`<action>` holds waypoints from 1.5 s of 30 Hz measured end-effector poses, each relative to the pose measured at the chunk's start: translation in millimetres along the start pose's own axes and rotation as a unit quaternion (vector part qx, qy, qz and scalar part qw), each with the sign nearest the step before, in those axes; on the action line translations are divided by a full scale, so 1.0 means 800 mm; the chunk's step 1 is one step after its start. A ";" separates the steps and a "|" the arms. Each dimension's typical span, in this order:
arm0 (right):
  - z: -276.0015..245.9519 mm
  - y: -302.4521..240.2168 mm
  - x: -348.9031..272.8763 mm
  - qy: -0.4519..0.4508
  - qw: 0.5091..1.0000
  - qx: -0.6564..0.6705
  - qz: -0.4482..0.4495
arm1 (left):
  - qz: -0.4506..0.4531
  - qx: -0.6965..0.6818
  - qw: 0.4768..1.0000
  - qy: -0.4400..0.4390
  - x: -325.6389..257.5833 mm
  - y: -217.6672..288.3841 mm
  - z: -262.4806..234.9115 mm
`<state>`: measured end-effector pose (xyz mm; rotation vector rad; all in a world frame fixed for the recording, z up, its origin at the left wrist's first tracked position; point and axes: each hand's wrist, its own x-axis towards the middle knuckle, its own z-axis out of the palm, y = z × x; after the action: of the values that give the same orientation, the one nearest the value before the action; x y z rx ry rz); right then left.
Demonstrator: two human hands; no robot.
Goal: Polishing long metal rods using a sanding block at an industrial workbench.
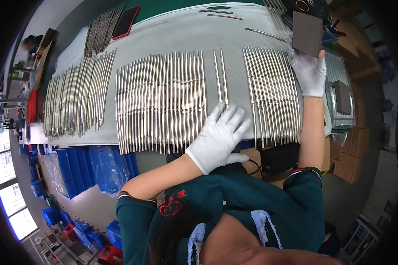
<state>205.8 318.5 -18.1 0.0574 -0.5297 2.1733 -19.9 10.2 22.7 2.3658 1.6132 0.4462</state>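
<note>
My left hand [219, 140], in a white glove, lies with its fingers spread over the lower ends of two slim metal rods [220, 75]. The rods' upper parts show; their lower ends are hidden under the hand. At the far right my right hand [308, 74], also gloved, grips a flat grey rectangular block [307, 33] with the thumb at its lower right corner. A wide row of metal rods [161, 99] lies left of the pair. Between the pair and my right forearm is a narrower row of rods [274, 97].
More rods lie in a left row [79, 99] and a far-left bundle [104, 28]. A red-edged phone [126, 22] rests beside that bundle. A black fan [303, 6] stands far right. A second grey block [342, 97] sits on clear plastic trays [344, 117]. Blue bins [75, 170] stand below the table.
</note>
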 end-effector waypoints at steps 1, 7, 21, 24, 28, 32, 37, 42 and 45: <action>0.001 0.001 0.000 0.000 1.000 -0.002 0.002 | -0.020 0.024 0.999 -0.020 -0.007 -0.003 -0.003; 0.016 0.021 -0.010 0.059 0.946 -0.313 -0.060 | -0.058 0.048 0.997 -0.001 -0.023 -0.006 0.005; 0.052 0.073 -0.017 -0.101 0.407 -0.906 -0.057 | -0.054 0.010 0.995 0.084 -0.035 0.004 0.024; 0.067 0.073 -0.018 -0.105 0.395 -0.912 -0.033 | -0.045 -0.019 0.993 0.103 -0.040 0.004 0.020; 0.106 0.088 -0.023 -0.180 0.529 -0.829 -0.004 | -0.028 -0.027 0.991 0.131 -0.044 0.000 0.015; 0.137 0.128 -0.016 -0.301 0.446 -0.843 0.019 | -0.023 -0.008 0.991 0.134 -0.039 0.000 0.016; 0.152 0.119 -0.005 -0.244 0.429 -0.867 0.075 | -0.022 -0.031 0.988 0.146 -0.038 -0.001 0.013; 0.151 0.117 -0.011 -0.301 0.456 -0.834 0.080 | -0.022 -0.030 0.988 0.148 -0.036 0.000 0.014; 0.159 0.118 -0.014 -0.254 0.446 -0.854 0.087 | -0.020 -0.027 0.988 0.150 -0.037 -0.001 0.014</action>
<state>121.3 210.6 61.8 -0.4744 -2.8458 0.7147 -26.3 -17.5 9.0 2.3081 1.7417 0.8629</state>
